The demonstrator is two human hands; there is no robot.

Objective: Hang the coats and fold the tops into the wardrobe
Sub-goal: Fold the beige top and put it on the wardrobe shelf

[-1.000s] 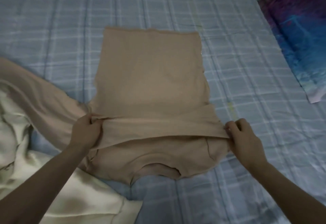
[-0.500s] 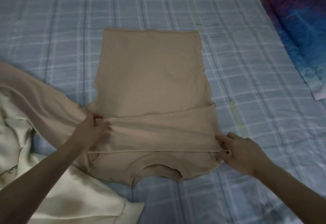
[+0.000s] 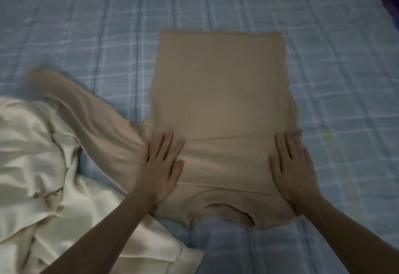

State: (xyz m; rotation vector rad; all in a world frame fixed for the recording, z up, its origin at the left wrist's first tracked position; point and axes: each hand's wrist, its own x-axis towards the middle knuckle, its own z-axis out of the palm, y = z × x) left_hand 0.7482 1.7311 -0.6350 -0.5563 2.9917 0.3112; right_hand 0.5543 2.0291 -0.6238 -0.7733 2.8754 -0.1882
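Beige top point(image 3: 220, 101) flat on the bed point(image 3: 86, 25), frame centre. Left hand point(image 3: 162, 165) and right hand point(image 3: 293, 165) pressing the folded sleeve band, fingers straight, gripping nothing. Smooth outward, then fold the sleeve at left across

Two garments lie on one bed point(image 3: 323, 57) spread with a blue plaid cover: one tan long-sleeved top point(image 3: 220, 101), laid flat with its neckline nearest the camera, and one cream satin garment point(image 3: 32, 155), bunched at the left. Of the tan top's sleeves, one point(image 3: 86, 118) stretches out to the left and one is folded as a band across the chest. Two hands are in view, a left hand point(image 3: 162, 165) and a right hand point(image 3: 291, 165). One dark patterned pillow point(image 3: 388, 3) shows at the upper right corner.
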